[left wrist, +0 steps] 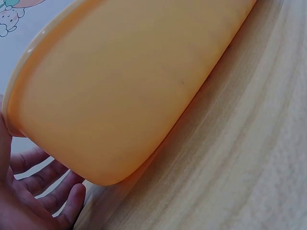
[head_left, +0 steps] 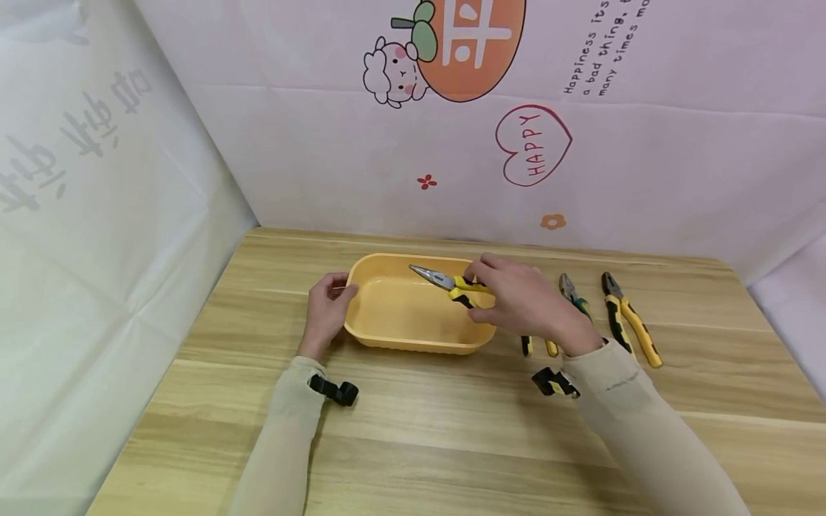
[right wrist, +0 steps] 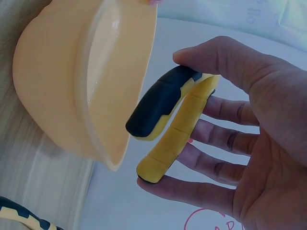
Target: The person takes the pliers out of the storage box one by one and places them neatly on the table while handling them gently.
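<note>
A yellow-orange rectangular plastic basin [head_left: 413,344] stands on the wooden table. At its left end my left hand [head_left: 325,312] holds the rim, thumb on top and fingers against the outside wall, as the left wrist view of the basin [left wrist: 110,96] also shows. Above the right part of the basin, my right hand [head_left: 525,301] grips needle-nose pliers [head_left: 444,279] by their yellow and black handles. The tapered metal nose points left over the basin's inside. In the right wrist view, thumb and fingers pinch the pliers' handles [right wrist: 168,136] from opposite sides.
Right of the basin lie green-handled pliers [head_left: 568,288] and yellow-and-black pliers [head_left: 635,330]. Another yellow-and-black tool [head_left: 551,347] is mostly hidden under my right hand. A printed white cloth [head_left: 335,165] hangs along the table's back edge [head_left: 297,233].
</note>
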Demonstrator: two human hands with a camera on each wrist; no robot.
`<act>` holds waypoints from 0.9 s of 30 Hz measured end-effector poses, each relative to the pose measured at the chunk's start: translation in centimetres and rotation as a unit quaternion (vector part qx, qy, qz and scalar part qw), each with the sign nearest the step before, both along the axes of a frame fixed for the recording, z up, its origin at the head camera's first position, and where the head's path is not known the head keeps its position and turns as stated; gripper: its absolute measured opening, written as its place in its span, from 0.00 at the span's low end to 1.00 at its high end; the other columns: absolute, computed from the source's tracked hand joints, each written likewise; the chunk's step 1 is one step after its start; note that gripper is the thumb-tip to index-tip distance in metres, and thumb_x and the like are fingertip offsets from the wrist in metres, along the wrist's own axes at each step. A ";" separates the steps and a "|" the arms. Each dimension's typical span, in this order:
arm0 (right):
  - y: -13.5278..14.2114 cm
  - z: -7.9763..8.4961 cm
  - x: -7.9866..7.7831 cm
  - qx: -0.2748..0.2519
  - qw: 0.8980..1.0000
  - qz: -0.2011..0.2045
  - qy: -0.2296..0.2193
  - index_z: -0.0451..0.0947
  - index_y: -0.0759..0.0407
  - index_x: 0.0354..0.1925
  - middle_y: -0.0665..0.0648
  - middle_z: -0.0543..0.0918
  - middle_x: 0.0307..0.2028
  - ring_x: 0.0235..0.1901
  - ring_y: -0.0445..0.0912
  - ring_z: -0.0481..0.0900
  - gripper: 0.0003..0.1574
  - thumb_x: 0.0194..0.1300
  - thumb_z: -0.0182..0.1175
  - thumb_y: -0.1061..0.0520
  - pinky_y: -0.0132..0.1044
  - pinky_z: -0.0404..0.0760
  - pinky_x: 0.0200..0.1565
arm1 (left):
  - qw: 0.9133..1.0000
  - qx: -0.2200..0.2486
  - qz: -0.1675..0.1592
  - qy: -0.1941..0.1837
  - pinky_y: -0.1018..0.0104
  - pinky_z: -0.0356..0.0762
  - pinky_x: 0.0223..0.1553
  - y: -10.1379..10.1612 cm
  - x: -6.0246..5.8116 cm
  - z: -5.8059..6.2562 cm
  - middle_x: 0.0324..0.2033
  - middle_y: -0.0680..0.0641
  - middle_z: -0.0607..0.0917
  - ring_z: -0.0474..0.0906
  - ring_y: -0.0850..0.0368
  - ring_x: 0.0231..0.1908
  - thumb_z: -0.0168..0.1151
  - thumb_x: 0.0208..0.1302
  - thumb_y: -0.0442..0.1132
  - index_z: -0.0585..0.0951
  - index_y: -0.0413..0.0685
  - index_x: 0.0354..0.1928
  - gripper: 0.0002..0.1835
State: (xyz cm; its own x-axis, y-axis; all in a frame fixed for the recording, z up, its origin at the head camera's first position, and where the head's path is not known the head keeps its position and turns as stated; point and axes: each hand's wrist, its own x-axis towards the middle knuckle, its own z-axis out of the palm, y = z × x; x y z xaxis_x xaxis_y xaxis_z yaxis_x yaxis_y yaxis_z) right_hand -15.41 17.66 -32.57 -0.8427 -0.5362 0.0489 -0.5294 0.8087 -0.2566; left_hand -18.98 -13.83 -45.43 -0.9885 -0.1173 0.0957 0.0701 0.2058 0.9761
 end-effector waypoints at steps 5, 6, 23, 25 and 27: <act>0.3 -0.2 0.1 -0.002 1.000 -0.005 -0.001 0.79 0.57 0.56 0.55 0.80 0.49 0.38 0.49 0.79 0.30 0.59 0.75 0.49 0.48 0.80 0.39 | 1.000 0.004 -0.006 -0.009 0.60 0.80 0.49 0.0 0.1 0.2 0.51 0.35 0.81 0.80 0.42 0.49 0.60 0.71 0.34 0.79 0.31 0.55 0.15; 0.4 -0.3 0.2 -0.002 1.000 -0.006 -0.001 0.79 0.57 0.56 0.55 0.80 0.49 0.38 0.49 0.79 0.30 0.59 0.75 0.49 0.48 0.80 0.38 | 1.000 0.005 -0.007 -0.012 0.61 0.80 0.49 0.0 0.1 0.2 0.51 0.35 0.81 0.80 0.42 0.50 0.60 0.71 0.34 0.79 0.31 0.55 0.15; 3.6 -0.5 0.3 0.002 1.000 -0.021 0.019 0.78 0.60 0.56 0.57 0.81 0.50 0.36 0.49 0.80 0.31 0.58 0.76 0.51 0.48 0.81 0.38 | 1.000 0.006 -0.001 -0.019 0.68 0.79 0.45 -0.1 0.1 0.2 0.51 0.35 0.81 0.80 0.43 0.49 0.61 0.72 0.34 0.79 0.32 0.55 0.15; 4.0 -0.6 0.3 0.003 1.000 -0.025 0.014 0.78 0.60 0.57 0.58 0.81 0.50 0.37 0.49 0.80 0.32 0.58 0.76 0.51 0.48 0.81 0.38 | 1.000 0.004 -0.001 -0.018 0.66 0.79 0.46 -0.1 0.0 0.2 0.51 0.35 0.81 0.80 0.43 0.49 0.61 0.72 0.34 0.79 0.32 0.56 0.15; 4.4 -0.5 0.3 0.004 0.999 -0.031 0.008 0.77 0.60 0.57 0.58 0.81 0.51 0.39 0.50 0.80 0.32 0.59 0.76 0.50 0.49 0.81 0.39 | 1.000 0.002 -0.001 -0.017 0.65 0.79 0.47 0.0 0.0 0.2 0.51 0.35 0.81 0.80 0.43 0.49 0.61 0.72 0.34 0.79 0.32 0.56 0.16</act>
State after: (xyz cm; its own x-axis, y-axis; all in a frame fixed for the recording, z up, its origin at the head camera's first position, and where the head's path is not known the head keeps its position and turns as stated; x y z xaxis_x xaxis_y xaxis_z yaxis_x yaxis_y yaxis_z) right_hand -15.07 22.06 -33.12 -0.8734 -0.4836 0.0579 -0.4822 0.8420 -0.2418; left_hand -18.96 -13.85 -45.22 -0.9913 -0.1165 0.0614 0.0369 0.2018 0.9787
